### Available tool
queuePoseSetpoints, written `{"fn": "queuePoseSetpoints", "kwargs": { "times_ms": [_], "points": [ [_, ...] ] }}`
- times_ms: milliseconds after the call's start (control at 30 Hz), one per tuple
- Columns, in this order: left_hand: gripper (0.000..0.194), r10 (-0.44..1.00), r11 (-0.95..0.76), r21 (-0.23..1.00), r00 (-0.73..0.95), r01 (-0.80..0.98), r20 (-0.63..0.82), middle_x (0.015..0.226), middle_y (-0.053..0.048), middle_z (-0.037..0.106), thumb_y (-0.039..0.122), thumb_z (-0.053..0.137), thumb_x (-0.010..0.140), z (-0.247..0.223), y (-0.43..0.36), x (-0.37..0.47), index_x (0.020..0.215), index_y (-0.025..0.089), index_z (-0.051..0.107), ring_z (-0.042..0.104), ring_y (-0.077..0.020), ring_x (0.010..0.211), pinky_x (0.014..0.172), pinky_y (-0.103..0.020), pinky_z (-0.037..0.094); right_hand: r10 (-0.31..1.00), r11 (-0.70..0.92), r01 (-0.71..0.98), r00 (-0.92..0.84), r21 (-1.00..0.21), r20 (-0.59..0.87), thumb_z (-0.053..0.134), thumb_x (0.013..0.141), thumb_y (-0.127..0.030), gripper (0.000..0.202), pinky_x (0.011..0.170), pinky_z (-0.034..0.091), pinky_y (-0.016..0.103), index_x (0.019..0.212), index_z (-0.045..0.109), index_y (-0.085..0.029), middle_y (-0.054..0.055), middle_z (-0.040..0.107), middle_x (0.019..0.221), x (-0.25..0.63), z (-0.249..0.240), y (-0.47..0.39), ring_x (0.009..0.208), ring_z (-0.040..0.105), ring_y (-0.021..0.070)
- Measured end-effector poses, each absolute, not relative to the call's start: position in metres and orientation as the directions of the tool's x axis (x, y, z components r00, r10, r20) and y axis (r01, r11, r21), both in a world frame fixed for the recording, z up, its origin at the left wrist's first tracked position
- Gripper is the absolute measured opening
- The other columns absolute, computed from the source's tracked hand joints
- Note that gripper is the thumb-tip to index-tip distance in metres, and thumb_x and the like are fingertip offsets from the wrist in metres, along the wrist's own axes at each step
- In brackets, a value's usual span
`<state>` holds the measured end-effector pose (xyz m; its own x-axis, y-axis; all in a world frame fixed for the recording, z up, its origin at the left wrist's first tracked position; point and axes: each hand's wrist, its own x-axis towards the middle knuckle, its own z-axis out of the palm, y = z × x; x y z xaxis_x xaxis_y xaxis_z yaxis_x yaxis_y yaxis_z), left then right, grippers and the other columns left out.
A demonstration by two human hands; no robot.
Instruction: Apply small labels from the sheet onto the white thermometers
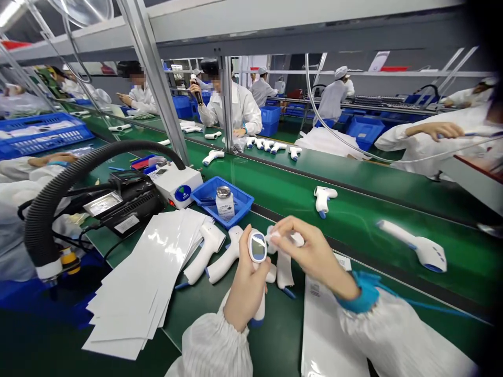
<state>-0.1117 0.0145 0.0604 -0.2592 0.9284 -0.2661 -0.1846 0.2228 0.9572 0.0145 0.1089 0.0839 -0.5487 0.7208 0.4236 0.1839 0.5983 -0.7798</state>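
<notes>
My left hand [244, 290] is closed around a white infrared thermometer [258, 247], its oval grey screen turned toward me. Just right of that screen, my right hand [308, 248] pinches a small whitish, crumpled scrap [271, 237], perhaps a wipe; its kind is unclear. The scrap is close to the thermometer's edge, and I cannot tell whether they touch. More white thermometers lie around my hands: one pistol-shaped thermometer [206, 251] on the left, another thermometer [228, 259] beside it, and one thermometer [284, 269] partly beneath my right hand.
A blue tray [245, 201] holds a labelled bottle [225, 204]. White sheets [137, 283] spread over the left bench, near a white box [178, 186] and black hose [98, 152]. Thermometers [325, 199] lie on the green conveyor [275, 183]. Co-workers [243, 104] sit opposite.
</notes>
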Motion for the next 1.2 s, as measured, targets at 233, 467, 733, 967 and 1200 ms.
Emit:
{"fn": "queuePoseSetpoints", "kwargs": {
  "times_ms": [233,467,733,967,1200],
  "points": [
    [0.072,0.952,0.095,0.975,-0.267,-0.202,-0.148,0.124,-0.009,0.057,0.022,0.058,0.082,0.059,0.009,-0.094,0.148,0.03,0.031,0.06,-0.0251,0.106,0.088,-0.034,0.05,0.723,0.688,0.385,-0.433,-0.616,0.537,0.055,0.094,-0.029,0.013,0.073,0.045,0.037,0.087,0.066,-0.025,0.004,0.058,0.084,0.019,0.077,0.073,0.083,0.055,0.0209],
    [0.074,0.96,0.156,0.976,-0.208,-0.155,-0.186,0.095,-0.005,0.063,0.023,0.057,0.081,0.068,0.005,-0.093,0.15,0.029,0.028,0.062,-0.0192,0.073,0.066,-0.029,0.051,0.669,0.74,0.406,-0.531,-0.536,0.52,0.05,0.097,-0.026,0.016,0.073,0.039,0.035,0.089,0.064,-0.023,0.003,0.061,0.086,0.026,0.086,0.07,0.081,0.055,0.0183],
    [0.071,0.935,0.227,0.955,-0.232,-0.193,-0.269,0.08,0.003,0.05,0.027,0.055,0.085,0.076,-0.001,-0.101,0.147,0.039,0.022,0.039,-0.0071,0.047,0.043,-0.019,0.039,0.726,0.686,0.471,-0.497,-0.555,0.475,0.051,0.095,-0.029,0.018,0.076,0.041,0.035,0.085,0.065,-0.023,0.003,0.064,0.085,0.03,0.091,0.088,0.081,0.06,0.0186],
    [0.068,0.928,0.232,0.948,-0.242,-0.219,-0.284,0.083,0.004,0.048,0.029,0.053,0.089,0.084,-0.006,-0.106,0.145,0.046,0.019,0.039,-0.0057,0.047,0.044,-0.019,0.041,0.791,0.609,0.343,-0.329,-0.715,0.516,0.05,0.093,-0.03,0.03,0.085,0.049,0.034,0.121,0.055,-0.022,0.007,0.064,0.117,0.007,0.087,0.138,0.099,0.062,0.0206],
    [0.07,0.898,0.262,0.924,-0.281,-0.277,-0.339,0.082,0.004,0.048,0.027,0.056,0.088,0.081,-0.012,-0.121,0.144,0.049,0.02,0.042,-0.0074,0.052,0.043,-0.018,0.041,0.877,0.435,0.559,-0.44,-0.706,0.192,0.052,0.09,-0.033,0.02,0.078,0.052,0.037,0.089,0.069,-0.024,0.003,0.074,0.096,0.053,0.059,0.141,0.089,0.068,0.0242]
  ]
}}
